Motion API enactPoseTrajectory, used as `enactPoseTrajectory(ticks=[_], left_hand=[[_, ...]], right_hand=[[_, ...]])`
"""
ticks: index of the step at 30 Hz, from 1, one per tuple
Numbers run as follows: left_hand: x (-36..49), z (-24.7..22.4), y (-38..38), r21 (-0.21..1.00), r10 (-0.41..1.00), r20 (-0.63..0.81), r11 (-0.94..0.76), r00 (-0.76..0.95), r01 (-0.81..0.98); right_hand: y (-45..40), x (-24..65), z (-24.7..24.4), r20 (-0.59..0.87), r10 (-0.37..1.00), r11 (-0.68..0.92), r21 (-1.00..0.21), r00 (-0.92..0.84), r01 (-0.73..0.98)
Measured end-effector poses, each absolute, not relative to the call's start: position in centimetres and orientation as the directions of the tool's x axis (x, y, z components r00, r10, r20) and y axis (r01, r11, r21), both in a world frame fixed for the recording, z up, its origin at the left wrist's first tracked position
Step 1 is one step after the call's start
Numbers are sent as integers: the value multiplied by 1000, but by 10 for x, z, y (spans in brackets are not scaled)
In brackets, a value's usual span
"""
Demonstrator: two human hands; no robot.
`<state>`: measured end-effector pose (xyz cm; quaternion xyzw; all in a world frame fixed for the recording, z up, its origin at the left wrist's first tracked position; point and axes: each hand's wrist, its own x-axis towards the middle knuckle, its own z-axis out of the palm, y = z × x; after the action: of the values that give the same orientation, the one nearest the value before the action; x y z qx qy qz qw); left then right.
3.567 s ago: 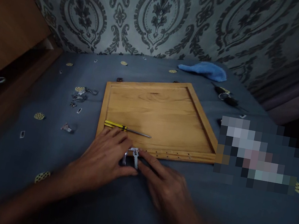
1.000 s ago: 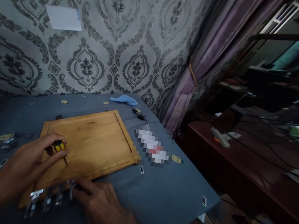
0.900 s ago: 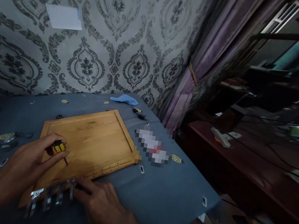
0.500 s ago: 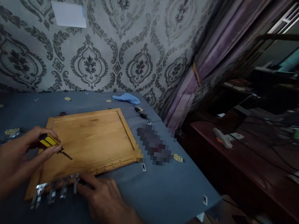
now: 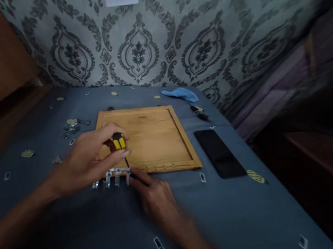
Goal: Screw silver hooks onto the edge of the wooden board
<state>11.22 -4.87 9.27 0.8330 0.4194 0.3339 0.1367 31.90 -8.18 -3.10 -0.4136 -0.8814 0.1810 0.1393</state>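
A screwdriver with a yellow and black handle is held in my left hand. Its shaft slants down, and its tip is at or close to the right end of a shiny strip of metal hooks. This strip runs along the front edge of a framed wooden panel, its several hooks hanging over the near side. At the strip's right end, the thumb and forefinger of my right hand pinch the last hook. Small dark holes dot the panel's front edge further right.
A black phone lies right of the panel on the blue tablecloth. Behind it are keys and a blue cloth. Loose metal pieces lie at left. A patterned wall stands behind the table.
The view has swung right-to-left across the scene, so the table sits further right in the picture. My left hand has brought the screwdriver tip down to the hook strip. My right hand stays there.
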Motion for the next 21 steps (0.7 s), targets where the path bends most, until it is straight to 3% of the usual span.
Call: enactPoseTrajectory(ticks=[13,21], left_hand=[[113,77,-41,530,754,427,-656,499,537],[114,75,-40,484,716,428,-696,551,529]], right_hand=[[-80,318,-47,236,749,653,-420,-619,631],[-80,318,-47,247,749,657,-397,-614,641]])
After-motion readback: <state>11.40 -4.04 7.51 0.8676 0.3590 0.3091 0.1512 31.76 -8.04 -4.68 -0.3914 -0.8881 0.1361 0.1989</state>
